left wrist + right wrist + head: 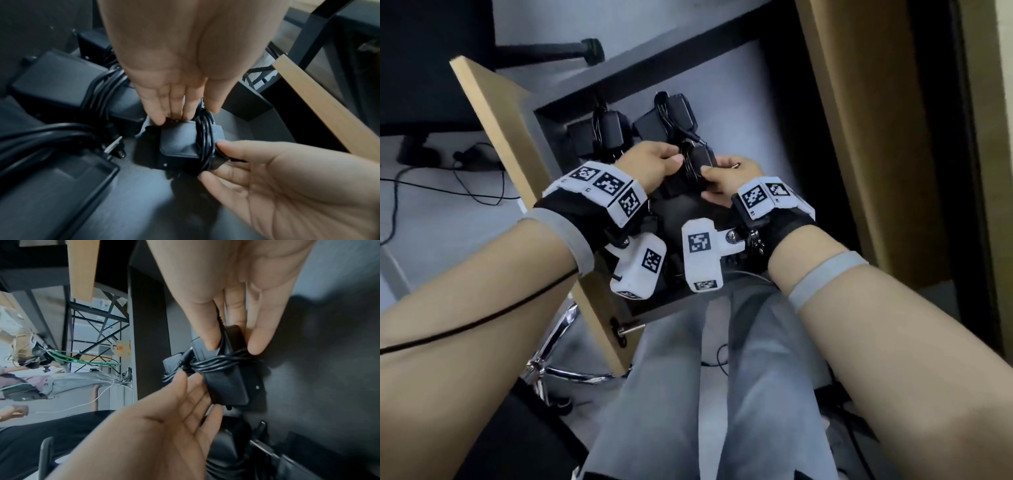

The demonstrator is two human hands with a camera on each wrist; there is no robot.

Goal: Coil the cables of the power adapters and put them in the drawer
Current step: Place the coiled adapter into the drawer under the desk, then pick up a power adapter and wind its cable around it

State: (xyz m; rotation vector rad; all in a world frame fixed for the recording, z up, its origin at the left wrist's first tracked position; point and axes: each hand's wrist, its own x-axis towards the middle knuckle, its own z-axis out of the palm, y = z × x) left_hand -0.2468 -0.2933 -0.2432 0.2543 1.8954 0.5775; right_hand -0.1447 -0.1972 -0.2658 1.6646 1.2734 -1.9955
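Note:
A small black power adapter point(697, 168) with its thin cable point(204, 138) wound round its middle is held low in the open drawer point(753, 113). My left hand point(664, 161) grips one end, thumb on one side and fingers on the other point(158, 116). From the other side my right hand point(726, 178) pinches it between thumb and fingers point(255, 344) near the coil point(218, 365). The cable's barrel plug point(185, 358) sticks out beside the coil. Further wrapped adapters point(667, 116) lie at the back of the drawer.
The drawer's wooden front point(517, 144) juts out at left and a wooden cabinet side point(876, 137) stands at right. A larger wrapped adapter point(57, 84) and a thick black cord point(51, 134) lie close by. Below are my grey trousers point(722, 377) and a chrome chair base point(558, 359).

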